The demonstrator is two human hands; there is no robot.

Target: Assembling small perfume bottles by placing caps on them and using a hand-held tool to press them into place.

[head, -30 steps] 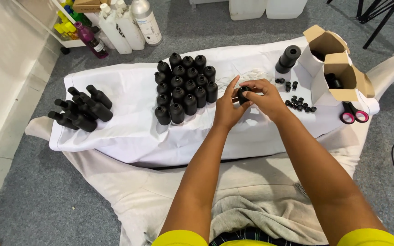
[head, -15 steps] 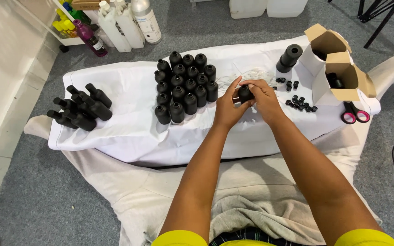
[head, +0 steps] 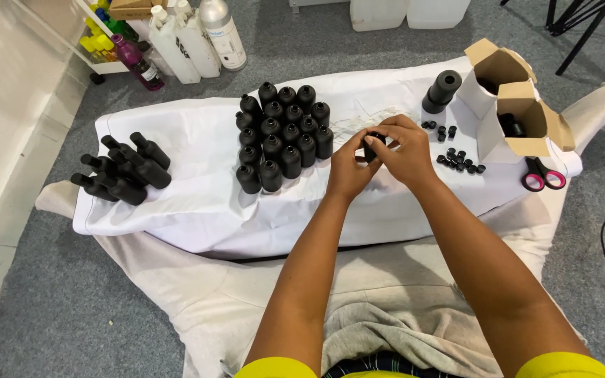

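Both my hands meet over the white cloth (head: 197, 196), closed around one small black bottle (head: 371, 145). My left hand (head: 348, 168) grips it from the left and my right hand (head: 404, 150) covers its top and right side. Most of the bottle is hidden by my fingers. Just left of my hands stands a tight cluster of upright black bottles (head: 283, 136). To the right lie several small black caps (head: 459, 159).
A pile of black bottles (head: 124, 171) lies on its side at the cloth's left end. Two open cardboard boxes (head: 519, 122), a black cylinder (head: 442, 91) and pink-handled scissors (head: 542, 176) sit at the right. Large white and coloured bottles (head: 183, 38) stand on the floor behind.
My hands have stayed in the same spot; the fingers have turned slightly around the small black bottle they hold.
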